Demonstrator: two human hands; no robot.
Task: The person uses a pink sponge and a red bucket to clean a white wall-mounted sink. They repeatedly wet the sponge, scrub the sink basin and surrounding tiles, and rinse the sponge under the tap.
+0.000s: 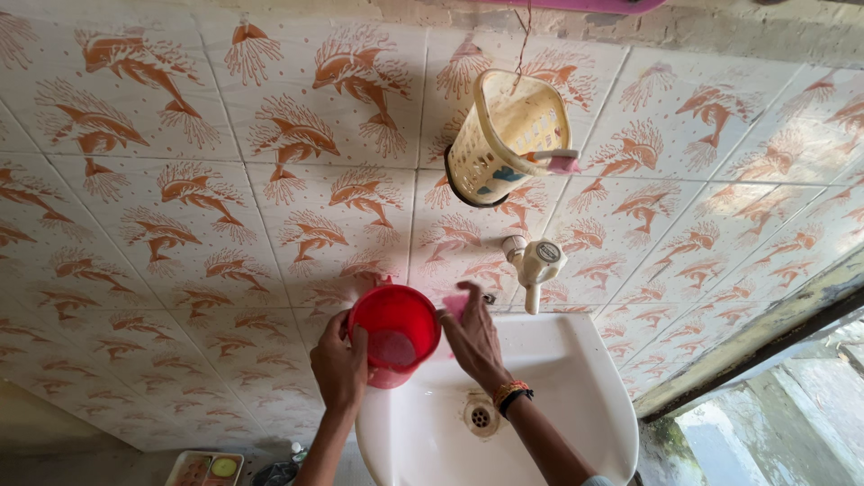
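My left hand point(338, 364) grips a red plastic mug point(393, 333) by its side and holds it tilted over the white wash basin point(576, 396), with the open mouth facing me. My right hand point(471, 337) presses a small pink scrub pad point(454, 306) against the mug's right rim. A band with orange and black beads sits on my right wrist. The mug's handle is hidden behind it.
A white tap point(534, 265) juts from the tiled wall just right of my hands. Above it a cream plastic basket point(504, 135) hangs on a string, holding a toothbrush. The basin drain point(481, 415) lies below my right wrist. A small tray point(207, 468) sits at lower left.
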